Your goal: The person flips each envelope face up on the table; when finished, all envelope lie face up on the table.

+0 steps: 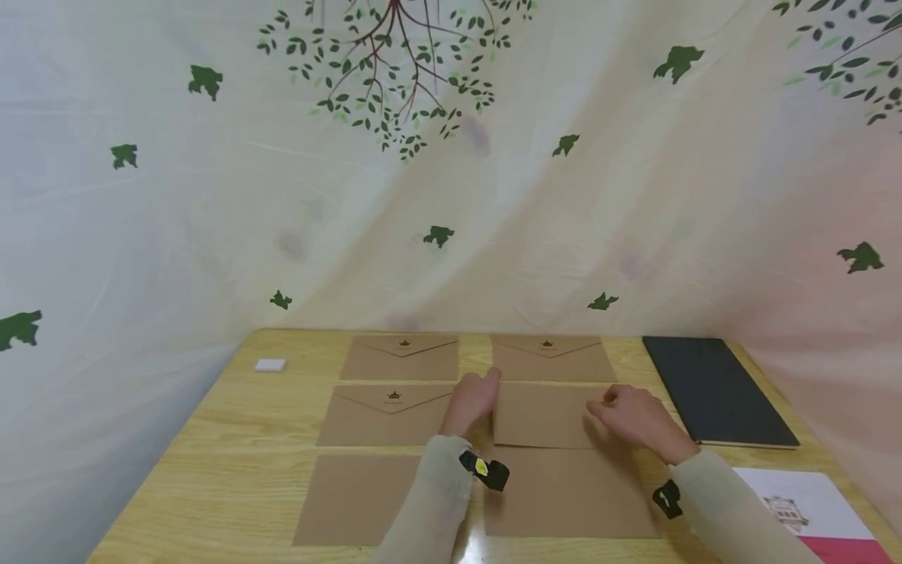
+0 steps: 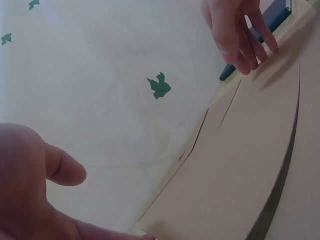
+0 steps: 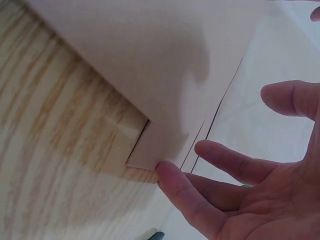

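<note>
Evidently both hands are lying relaxed: the left hand [image 1: 470,399] and right hand [image 1: 634,419] are touching opposite edges of a brown envelope [image 1: 543,415] lying mid-counter [image 1: 211,423]. It looks light, thin and bendable, best pinched at an edge.

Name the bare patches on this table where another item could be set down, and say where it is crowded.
Bare wood lies left of the envelopes, around the white eraser, and narrowly beside the black notebook. The middle is crowded: envelopes, the left hand and right hand.
</note>
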A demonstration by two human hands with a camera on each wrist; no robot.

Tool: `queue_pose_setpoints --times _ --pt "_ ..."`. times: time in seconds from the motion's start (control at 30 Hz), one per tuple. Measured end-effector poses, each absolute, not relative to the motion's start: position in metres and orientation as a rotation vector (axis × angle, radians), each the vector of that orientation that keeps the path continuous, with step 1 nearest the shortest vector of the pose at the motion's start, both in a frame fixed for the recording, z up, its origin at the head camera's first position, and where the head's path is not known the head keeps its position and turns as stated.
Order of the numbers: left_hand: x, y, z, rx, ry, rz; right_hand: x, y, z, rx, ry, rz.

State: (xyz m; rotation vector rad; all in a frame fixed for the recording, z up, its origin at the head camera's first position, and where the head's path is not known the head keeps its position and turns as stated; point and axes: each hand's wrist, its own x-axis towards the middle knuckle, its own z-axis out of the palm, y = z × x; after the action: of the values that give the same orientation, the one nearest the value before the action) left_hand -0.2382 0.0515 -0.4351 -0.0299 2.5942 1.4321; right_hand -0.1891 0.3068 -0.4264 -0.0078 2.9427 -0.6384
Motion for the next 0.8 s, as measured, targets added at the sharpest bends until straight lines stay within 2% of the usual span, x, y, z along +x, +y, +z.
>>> queue_pose_setpoints --times 0.5,0.8 --pt "-0.237 0.057 -0.429 -0.026 2.509 1.664 -0.194 0.315 -0.434 -0.066 2.956 -0.897" --pt "-0.235 0.058 -0.416 0.159 2.408 1.941 -0.195 0.3 -0.436 -0.128 2.989 -0.994"
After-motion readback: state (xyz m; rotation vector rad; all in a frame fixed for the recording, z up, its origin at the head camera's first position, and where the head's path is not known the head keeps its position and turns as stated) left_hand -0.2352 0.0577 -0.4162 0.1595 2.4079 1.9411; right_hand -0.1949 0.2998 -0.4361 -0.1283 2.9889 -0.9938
